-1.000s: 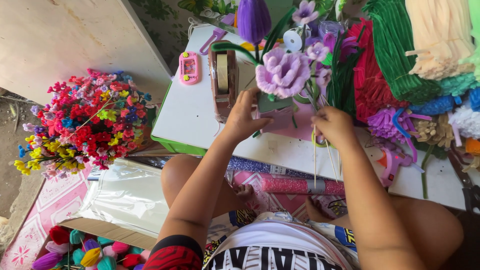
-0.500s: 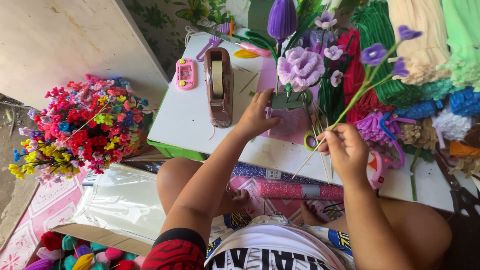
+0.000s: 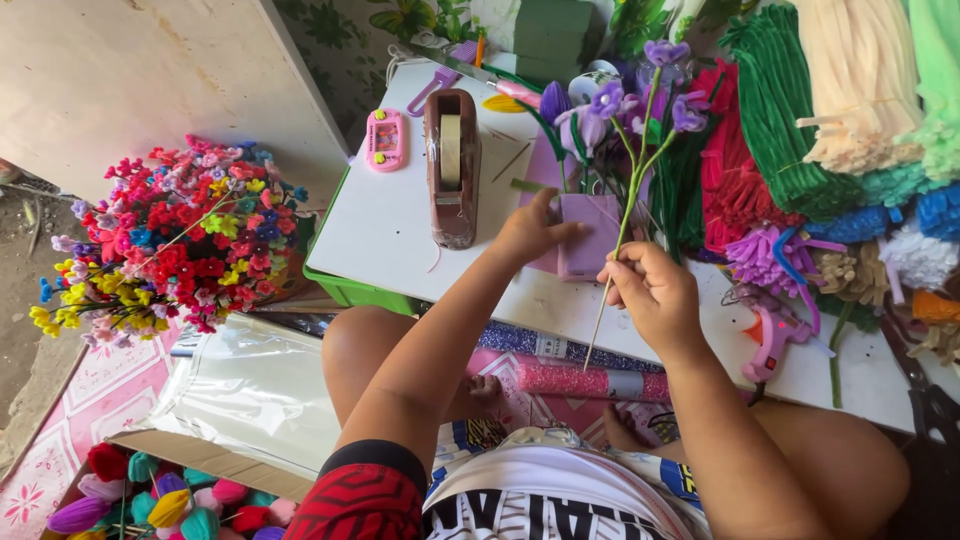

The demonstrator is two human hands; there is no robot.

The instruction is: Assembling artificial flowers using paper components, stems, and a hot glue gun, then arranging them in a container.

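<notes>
We look down from a head-worn camera at a person seated behind a low white table [image 3: 400, 235]. Far out beyond the left fingers, on the floor, stands a dense bouquet of small red, pink, yellow and blue craft flowers [image 3: 165, 245]. Nearer, a pink handheld toy game [image 3: 386, 139] lies on the table, and just beside it stands a brown tape dispenser [image 3: 452, 165] holding a roll of pale tape.

The left hand [image 3: 528, 228] rests on the table just right of the dispenser. Its fingers [image 3: 555, 232] are loosely curled and press against the side of a small lilac block [image 3: 590, 235], which stands on the table between the two hands.

The right hand [image 3: 652, 290] is closed, thumb and fingers [image 3: 622, 268] pinching a thin green flower stem [image 3: 628, 215]. The stem slants up away from the fingers, branching into small purple pipe-cleaner blossoms [image 3: 665, 52] above the block; its bare lower end pokes out below the hand.

Past the right fingers, bundles of red [image 3: 735, 185], green [image 3: 775, 95] and cream pipe cleaners [image 3: 850, 70] crowd the table. A pink glue gun [image 3: 775, 335] lies near the right wrist.
</notes>
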